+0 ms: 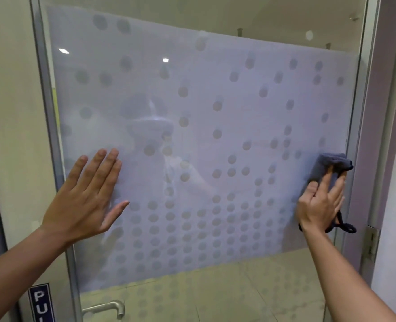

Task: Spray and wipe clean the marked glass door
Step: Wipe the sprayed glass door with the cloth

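My right hand [320, 203] presses a bunched grey cloth [327, 168] against the frosted, dotted glass door [204, 147] near its right edge. My left hand [87, 194] lies open and flat on the glass, steadying it. No spray bottle shows, so spraying seems done; wiping is underway with most of the pane left.

2 bare forearms, no sleeves, left hand [85, 198], right hand [320, 205] unadorned

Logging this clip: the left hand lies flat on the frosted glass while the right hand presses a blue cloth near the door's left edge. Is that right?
Not quite. The head view shows the right hand pressing the blue cloth near the door's right edge, by the hinge side. The left hand does lie flat on the frosted glass.
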`<state>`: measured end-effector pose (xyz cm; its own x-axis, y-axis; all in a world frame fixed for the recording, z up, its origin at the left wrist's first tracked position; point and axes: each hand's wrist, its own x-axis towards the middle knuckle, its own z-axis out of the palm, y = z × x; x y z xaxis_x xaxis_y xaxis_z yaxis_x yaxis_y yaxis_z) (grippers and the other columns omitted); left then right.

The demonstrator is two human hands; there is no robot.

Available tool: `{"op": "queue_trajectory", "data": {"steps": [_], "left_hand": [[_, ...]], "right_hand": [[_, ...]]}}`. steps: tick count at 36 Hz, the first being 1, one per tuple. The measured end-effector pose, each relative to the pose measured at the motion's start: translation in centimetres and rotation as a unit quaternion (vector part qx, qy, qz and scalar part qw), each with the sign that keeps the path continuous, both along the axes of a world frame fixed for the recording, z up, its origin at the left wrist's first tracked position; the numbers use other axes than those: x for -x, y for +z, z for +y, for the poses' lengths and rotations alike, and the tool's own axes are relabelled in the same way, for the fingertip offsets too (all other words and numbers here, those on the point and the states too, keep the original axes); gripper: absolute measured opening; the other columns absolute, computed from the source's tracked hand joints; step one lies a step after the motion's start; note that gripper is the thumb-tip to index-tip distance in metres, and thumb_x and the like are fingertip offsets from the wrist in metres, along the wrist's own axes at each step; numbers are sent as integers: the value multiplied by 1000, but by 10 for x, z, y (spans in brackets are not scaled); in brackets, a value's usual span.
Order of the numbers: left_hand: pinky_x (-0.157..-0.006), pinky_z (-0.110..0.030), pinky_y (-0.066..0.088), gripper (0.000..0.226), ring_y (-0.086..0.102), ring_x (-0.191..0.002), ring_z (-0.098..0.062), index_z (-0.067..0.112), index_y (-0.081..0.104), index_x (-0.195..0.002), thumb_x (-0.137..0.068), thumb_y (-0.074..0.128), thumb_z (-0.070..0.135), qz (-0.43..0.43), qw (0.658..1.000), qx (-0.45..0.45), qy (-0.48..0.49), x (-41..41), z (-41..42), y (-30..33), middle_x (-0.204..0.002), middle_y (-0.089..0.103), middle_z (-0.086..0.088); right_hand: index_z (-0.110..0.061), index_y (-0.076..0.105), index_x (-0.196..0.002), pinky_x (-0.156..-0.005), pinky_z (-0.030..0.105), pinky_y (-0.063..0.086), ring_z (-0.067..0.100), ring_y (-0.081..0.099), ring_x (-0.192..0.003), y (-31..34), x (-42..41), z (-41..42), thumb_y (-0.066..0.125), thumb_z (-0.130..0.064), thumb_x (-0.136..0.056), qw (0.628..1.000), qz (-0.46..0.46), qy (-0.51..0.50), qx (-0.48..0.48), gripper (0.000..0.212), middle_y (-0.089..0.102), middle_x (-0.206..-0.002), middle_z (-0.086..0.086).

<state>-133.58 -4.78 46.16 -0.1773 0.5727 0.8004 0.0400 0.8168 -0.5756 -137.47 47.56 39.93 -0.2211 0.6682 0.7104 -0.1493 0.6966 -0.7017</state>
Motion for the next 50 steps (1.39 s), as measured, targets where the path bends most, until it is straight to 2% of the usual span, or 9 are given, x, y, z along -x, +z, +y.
{"op": "queue_trajectory", "data": {"steps": [5, 13, 19, 28, 32, 36, 41, 46, 50], "left_hand": [[-130, -56, 12, 89, 15, -160, -39, -6, 20, -160, -98, 40, 55, 3, 1000, -5, -12, 1, 1, -1, -171, 14, -23], [-130, -56, 11, 88, 13, -160, -39, -5, 17, -161, -99, 36, 55, -2, 1000, -9, -17, 2, 1, -1, -172, 12, -22], [-130, -56, 10, 87, 11, -160, -39, -5, 16, -161, -100, 34, 55, -5, 1000, -8, -19, 2, 1, -2, -172, 11, -23], [-131, -55, 6, 88, 7, -161, -39, -5, 13, -161, -100, 33, 55, -15, 1000, -9, -19, 1, 0, -2, -172, 8, -22], [-131, -54, 4, 88, 5, -161, -38, -4, 11, -162, -100, 32, 55, -24, 999, -11, -22, -2, 3, -1, -173, 5, -21], [-130, -55, 7, 88, 10, -160, -40, -5, 15, -161, -99, 33, 56, -20, 999, -10, -34, 0, 0, -2, -172, 9, -23], [-129, -57, 13, 89, 16, -159, -41, -6, 20, -160, -97, 40, 55, 0, 999, -11, -39, 4, 0, -4, -171, 16, -24], [-130, -55, 13, 89, 17, -159, -39, -4, 18, -161, -98, 38, 56, -11, 1000, -16, -25, 1, 0, -1, -171, 15, -22], [-130, -54, 13, 88, 14, -160, -39, -3, 14, -161, -100, 34, 56, -16, 1000, -16, -14, 1, 0, -1, -172, 13, -22]], "right_hand": [[-18, 30, -160, -121, 52, 22, 42, 28, -149, -37, -3, -7, 31, -40, -102, 993, -4, 1, 115, 62, 19, -168, 19], [-14, 29, -160, -123, 47, 18, 38, 21, -152, -118, -15, -56, 27, -45, -100, 971, -29, 28, 235, 68, 14, -169, 17], [-10, 33, -158, -119, 51, 24, 44, 29, -147, -140, -21, -127, 31, -41, -100, 964, -42, 36, 261, 66, 20, -167, 19], [-8, 32, -157, -116, 59, 21, 47, 23, -148, -162, -46, -272, 28, -44, -100, 982, -96, 117, 115, 68, 22, -164, 26], [-23, 27, -155, -113, 57, 22, 47, 25, -145, -176, -63, -336, 22, -46, -106, 980, -115, 157, -51, 54, 27, -161, 26], [-34, 44, -146, -112, 62, 33, 52, 34, -143, -197, -65, -357, 42, -38, -99, 966, -72, 120, -219, 48, 34, -158, 18], [-47, 48, -145, -104, 59, 44, 43, 46, -139, -187, -62, -347, 48, -40, -99, 962, -14, 118, -246, 47, 38, -161, 5], [-43, 30, -156, -112, 61, 31, 44, 26, -151, -139, -55, -334, 60, -40, -84, 937, -26, 130, -324, 78, 22, -169, 7], [-35, 22, -161, -114, 63, 25, 45, 19, -153, -72, -53, -333, 50, -41, -92, 944, -4, 144, -298, 75, 15, -170, 11]]}}
